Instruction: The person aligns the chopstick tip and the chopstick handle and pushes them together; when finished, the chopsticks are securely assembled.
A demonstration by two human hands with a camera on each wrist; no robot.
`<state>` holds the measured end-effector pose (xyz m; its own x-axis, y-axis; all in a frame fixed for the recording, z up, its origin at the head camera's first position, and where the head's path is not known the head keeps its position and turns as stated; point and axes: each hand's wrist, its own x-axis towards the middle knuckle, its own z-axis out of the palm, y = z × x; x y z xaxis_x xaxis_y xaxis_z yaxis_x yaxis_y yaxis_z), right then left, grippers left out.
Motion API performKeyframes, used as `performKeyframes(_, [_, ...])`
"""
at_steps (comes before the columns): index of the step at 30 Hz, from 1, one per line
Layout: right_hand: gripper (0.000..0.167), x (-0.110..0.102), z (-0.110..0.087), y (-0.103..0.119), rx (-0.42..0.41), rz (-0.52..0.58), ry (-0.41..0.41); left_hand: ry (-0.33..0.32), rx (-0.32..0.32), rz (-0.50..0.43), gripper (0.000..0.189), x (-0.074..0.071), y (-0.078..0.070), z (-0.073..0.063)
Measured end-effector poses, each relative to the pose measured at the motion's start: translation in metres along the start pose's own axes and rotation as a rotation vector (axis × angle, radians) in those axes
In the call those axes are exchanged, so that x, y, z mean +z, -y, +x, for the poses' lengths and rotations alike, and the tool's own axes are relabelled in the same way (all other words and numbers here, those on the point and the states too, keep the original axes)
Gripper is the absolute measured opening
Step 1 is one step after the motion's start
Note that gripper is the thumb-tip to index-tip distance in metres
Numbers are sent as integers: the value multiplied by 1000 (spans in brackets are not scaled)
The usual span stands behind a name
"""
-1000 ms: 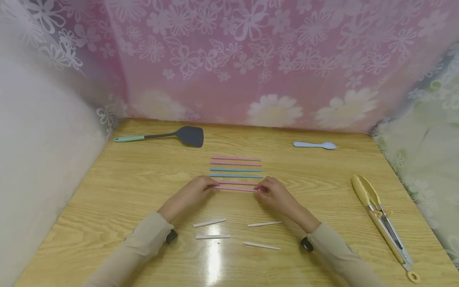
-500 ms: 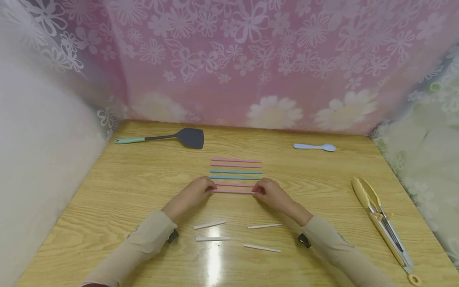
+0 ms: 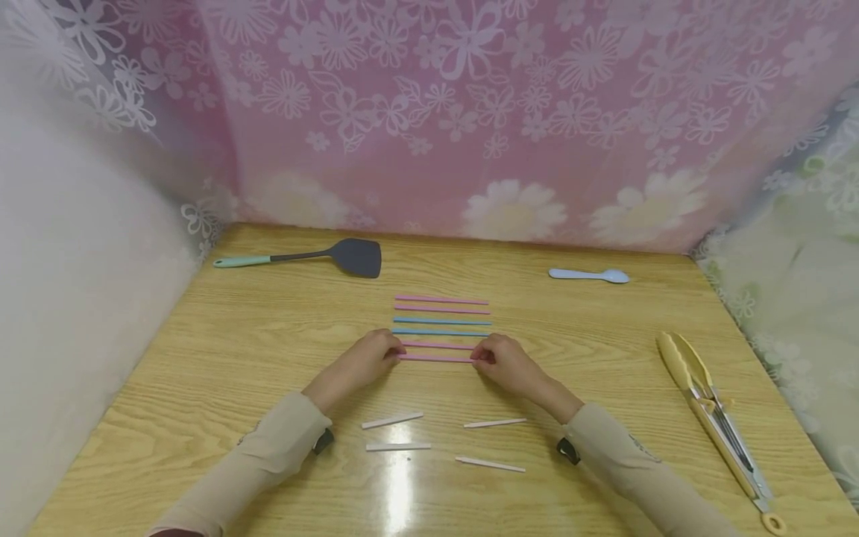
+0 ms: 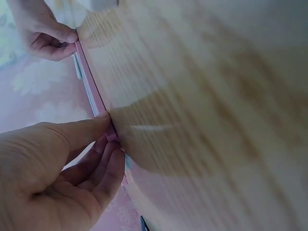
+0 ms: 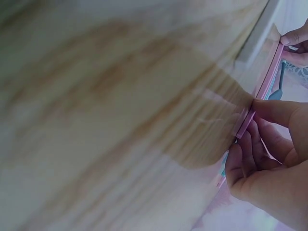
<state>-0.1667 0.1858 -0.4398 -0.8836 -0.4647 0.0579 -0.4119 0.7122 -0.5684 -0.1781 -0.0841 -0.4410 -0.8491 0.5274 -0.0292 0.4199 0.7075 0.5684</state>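
Note:
Pink and blue chopsticks lie in a row of parallel lines at the table's middle. My left hand [image 3: 370,365] pinches the left end of the nearest pink chopstick [image 3: 436,359] between thumb and fingers. At its other end, my right hand [image 3: 513,364] pinches it the same way. Both wrist views show the thumb on the near side of this square-edged chopstick [image 4: 91,72], its end poking out past the right thumb [image 5: 272,109]. Just beyond lie another pink chopstick [image 3: 439,345], partly covered by the hands, two blue chopsticks [image 3: 441,333] and two more pink ones [image 3: 441,309].
Several short white sticks [image 3: 399,447] lie between the forearms on the wooden table [image 3: 201,358]. A spatula [image 3: 356,258] is at the back left, a pale blue spoon [image 3: 590,275] at the back right. Yellow-tipped tongs [image 3: 718,418] lie along the right side. Floral cloth [image 3: 403,149] hangs behind.
The pink chopstick's left end has come slightly nearer, so it lies more level. My right hand has shifted a little left. Over the last half second almost nothing has moved.

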Motion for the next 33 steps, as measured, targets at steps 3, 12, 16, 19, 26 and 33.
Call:
performKeyframes(3, [5,-1,0,0,0,2,0,2,1,-2,13,0,0,0])
performKeyframes(12, [7,-7,-9,1,27,77,-55,5,52,17,22,-3,-2,-6])
performKeyframes(16, [7,-11,-15,5,15,86,-76,-14,50,10,23,-5,-4,-15])
performKeyframes(19, [8,-15,-22,11,25,120,-65,-15,54,-7,22,-7,-6,-22])
performKeyframes(26, [10,-17,-41,18,44,174,38,84,85,-116,23,-10,-12,-45])
performKeyframes(33, [11,-14,-58,19,14,176,145,193,105,-226,25,-3,-17,-66])
